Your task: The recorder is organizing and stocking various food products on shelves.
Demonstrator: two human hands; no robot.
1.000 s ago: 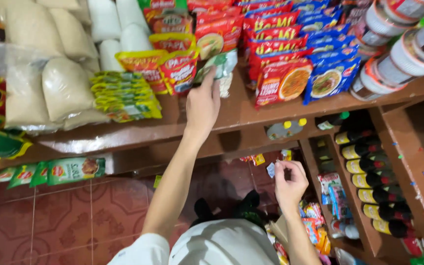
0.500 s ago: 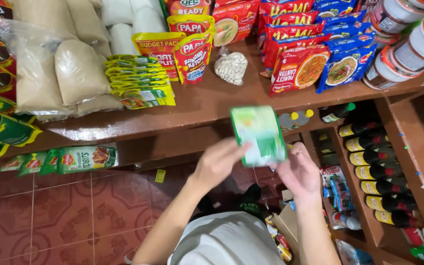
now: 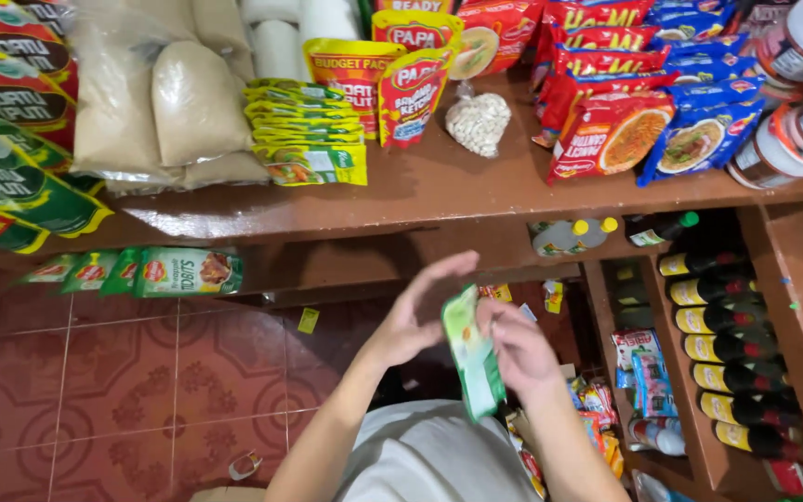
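Hands meet in front of the brown wooden shelf (image 3: 439,200): the right hand (image 3: 522,349) pinches a thin green plastic sachet (image 3: 473,358) edge-on below it, while the left hand (image 3: 411,321) is spread wide, fingers splayed just beside the packet. Steadying it likely wants both hands, thumbs flat on the slippery film.

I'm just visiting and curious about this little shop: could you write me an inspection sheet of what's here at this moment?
Surface: brown wooden shelf, glossy, stocked along the back.
Job's things: green sachet, edge-on between both hands.
Clutter: stack of green packets, bag of white beans, red noodle packs, dark bottles in the lower rack.
Hands: left hand fingers spread beside the sachet; right hand grips it.
Cables: nothing seen.
Surroundings: red tiled floor.
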